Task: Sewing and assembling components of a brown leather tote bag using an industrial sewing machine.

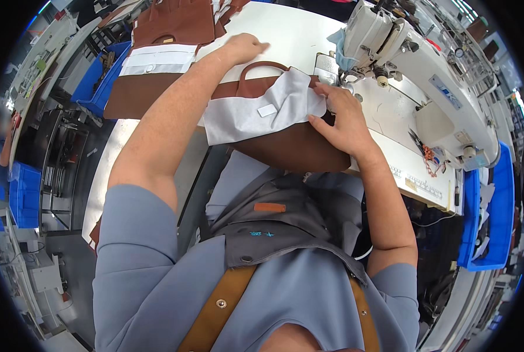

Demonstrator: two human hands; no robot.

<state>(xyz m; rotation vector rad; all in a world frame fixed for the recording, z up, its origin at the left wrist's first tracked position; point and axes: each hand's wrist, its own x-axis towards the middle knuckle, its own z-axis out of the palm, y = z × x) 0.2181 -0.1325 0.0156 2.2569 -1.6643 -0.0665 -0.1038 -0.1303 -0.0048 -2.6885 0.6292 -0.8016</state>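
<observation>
A brown bag piece (309, 144) with a looped handle (262, 66) lies at the table's near edge, partly hanging over it. Its pale silvery lining (238, 117) is folded outward and bears a small white rectangle (267, 110). My right hand (347, 117) grips the piece's right end, thumb on the near side and fingers toward the sewing machine (385, 44). Beyond the handle, my left hand (245, 48) is over the white tabletop with its fingers curled together. Whether anything is in them is hidden.
More brown bag pieces (174, 23) with white lining are stacked at the far left. Blue bins stand left (92, 76) and right (505, 217). Scissors (417, 141) lie beside the machine's base. Another person (1, 146) is at the far left edge.
</observation>
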